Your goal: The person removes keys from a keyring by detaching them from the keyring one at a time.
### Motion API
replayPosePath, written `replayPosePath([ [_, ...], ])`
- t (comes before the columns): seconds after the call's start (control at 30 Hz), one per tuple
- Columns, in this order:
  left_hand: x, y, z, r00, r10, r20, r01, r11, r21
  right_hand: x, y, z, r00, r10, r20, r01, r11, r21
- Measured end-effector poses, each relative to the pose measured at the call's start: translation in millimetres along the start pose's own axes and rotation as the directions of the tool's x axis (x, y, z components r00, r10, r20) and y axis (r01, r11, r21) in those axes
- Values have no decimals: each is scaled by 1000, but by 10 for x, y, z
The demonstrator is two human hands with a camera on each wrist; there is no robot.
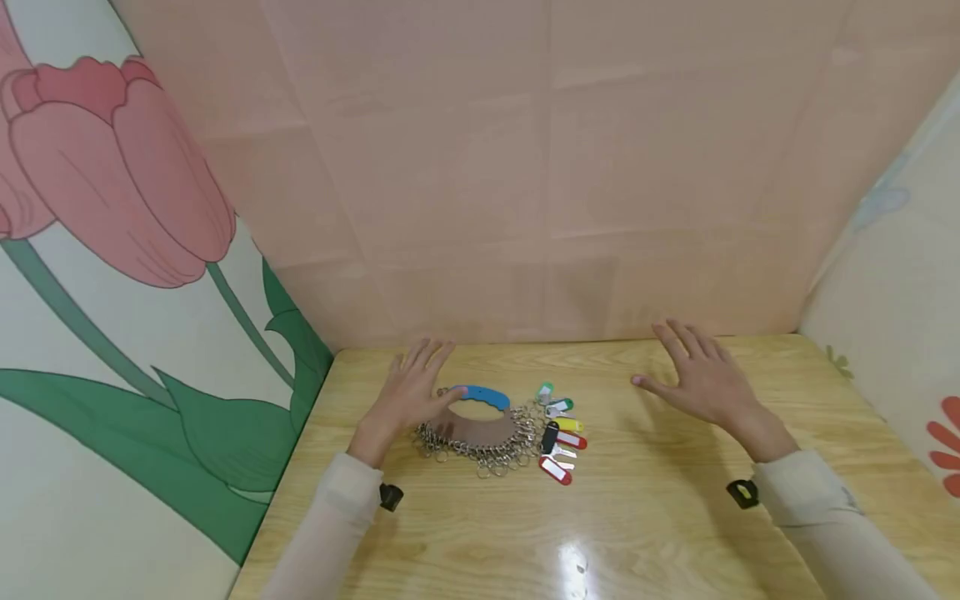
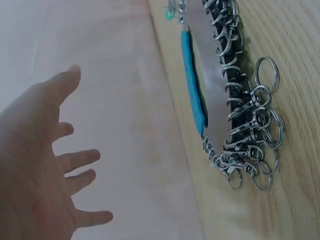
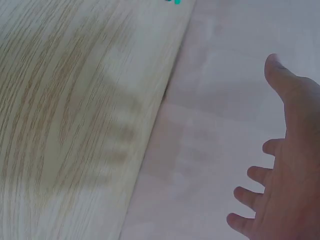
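A large key ring holder lies on the wooden table, its brown-grey plate curved below a blue handle. Metal clips and split rings line the plate's outer edge. To its right is a cluster of keys with colored tags: green, a yellow tag, red, and a black-headed key. My left hand hovers over the holder's left side with fingers spread, holding nothing. On the right, my right hand hangs above the table, fingers extended, apart from the keys.
The wooden table meets a pink cloth backdrop at its far edge. A tulip-printed panel stands along the left, and another pale printed panel along the right.
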State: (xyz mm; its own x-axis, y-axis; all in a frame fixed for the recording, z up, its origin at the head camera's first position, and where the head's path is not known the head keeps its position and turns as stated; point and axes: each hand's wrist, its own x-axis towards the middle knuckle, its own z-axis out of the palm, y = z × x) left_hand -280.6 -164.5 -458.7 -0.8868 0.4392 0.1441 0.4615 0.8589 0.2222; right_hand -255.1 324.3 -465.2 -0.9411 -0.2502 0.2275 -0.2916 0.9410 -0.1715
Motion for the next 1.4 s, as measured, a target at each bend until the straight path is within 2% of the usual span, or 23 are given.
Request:
replayPosePath([
  [0.13,7,18,16,998,22,-59,-23,999,-28,27,-65,15,999,-23,-29,24,1000,8],
  [0.27,14,32,42,992,48,-113,-50,999,-16,42,-123,42,999,-33,-36,34,999,25],
  [0.63,40,63,147,983,90,-163,-93,996,-12,3,-248,112,997,-40,-63,44,997,67],
  [0.9,70,124,195,964,131,-232,-142,989,-32,8,-329,144,992,-54,-114,63,995,78],
  [1.0,87,143,210,960,141,-241,-153,988,-29,16,-355,160,991,-57,-120,67,994,83],
  [1.23,115,184,250,965,133,-227,-148,988,-51,25,-424,185,993,-51,-103,61,993,97],
  [1.4,133,228,272,960,136,-246,-157,985,-70,52,-453,235,995,-32,-91,42,994,105],
])
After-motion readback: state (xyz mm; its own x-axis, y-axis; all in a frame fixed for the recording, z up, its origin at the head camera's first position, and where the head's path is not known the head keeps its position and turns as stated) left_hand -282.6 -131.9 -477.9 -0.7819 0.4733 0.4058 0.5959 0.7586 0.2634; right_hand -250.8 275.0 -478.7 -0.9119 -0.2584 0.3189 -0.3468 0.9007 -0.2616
